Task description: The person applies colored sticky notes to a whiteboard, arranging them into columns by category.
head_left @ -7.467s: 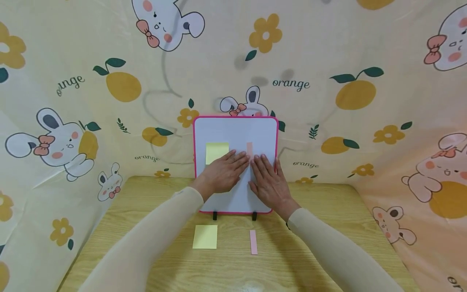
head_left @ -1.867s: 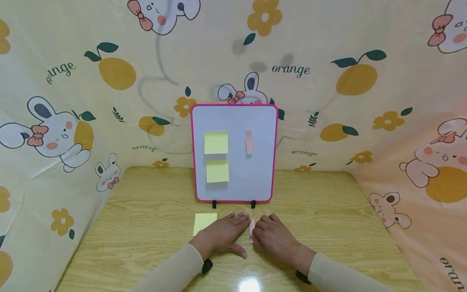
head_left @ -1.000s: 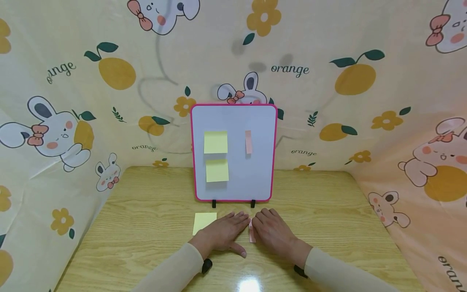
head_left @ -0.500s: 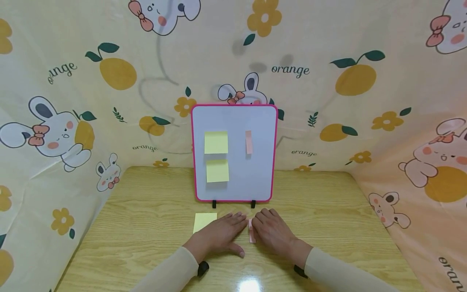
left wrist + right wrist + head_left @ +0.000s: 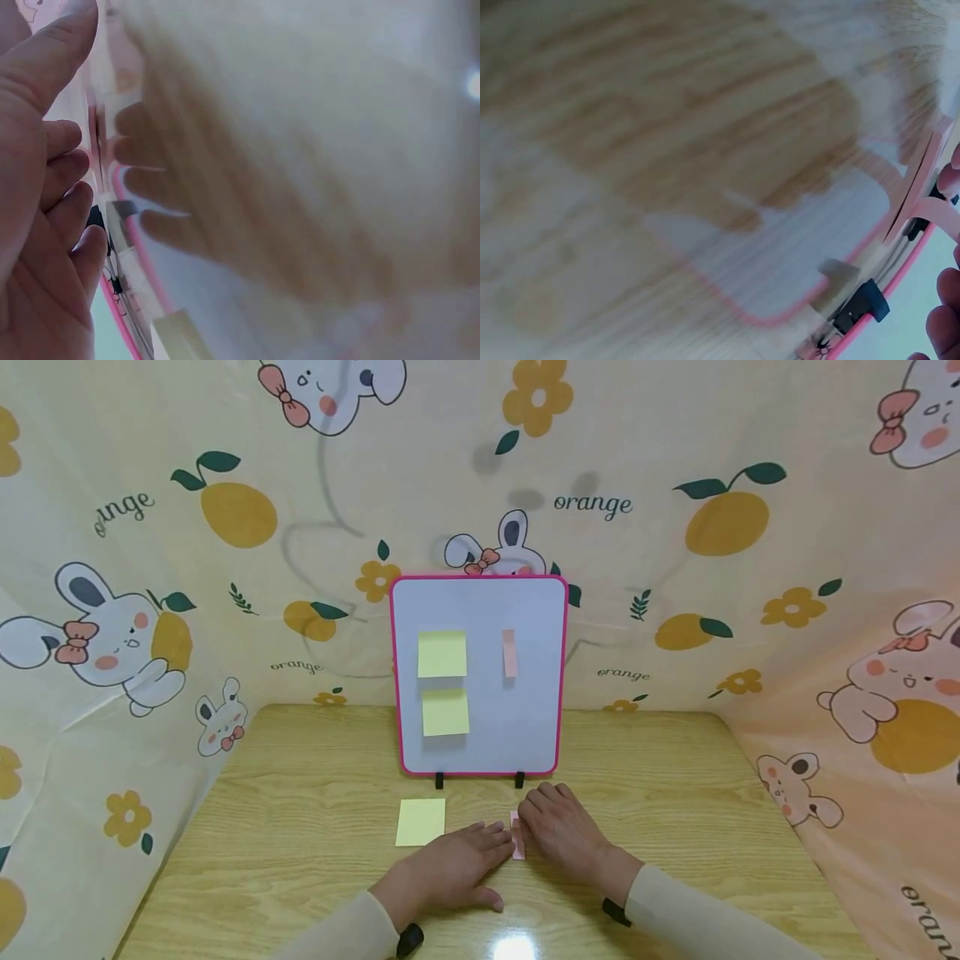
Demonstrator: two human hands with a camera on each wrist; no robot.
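Note:
On the table lies a narrow pad of pink sticky notes (image 5: 517,847), between the two hands. My right hand (image 5: 562,833) pinches the top pink strip (image 5: 939,214), which curls up off the pad in the right wrist view. My left hand (image 5: 450,870) lies palm down with extended fingers, its fingertips at the pad's left side. Just beyond that hand is a square yellow sticky note pad (image 5: 420,821). A pink-framed whiteboard (image 5: 525,727) stands behind, bearing an upper yellow note (image 5: 442,653), a lower yellow note (image 5: 446,712) and a pink strip note (image 5: 510,652).
Two black feet hold the whiteboard upright, the left foot (image 5: 439,780) and the right foot (image 5: 520,780). The wooden table (image 5: 300,810) reaches back to a patterned cloth backdrop (image 5: 637,435), which also rises along both sides.
Both hands have come down from the whiteboard to the pink pad on the table. Most recently my left hand slid back toward me, uncovering more of the yellow pad; the top pink strip has lifted.

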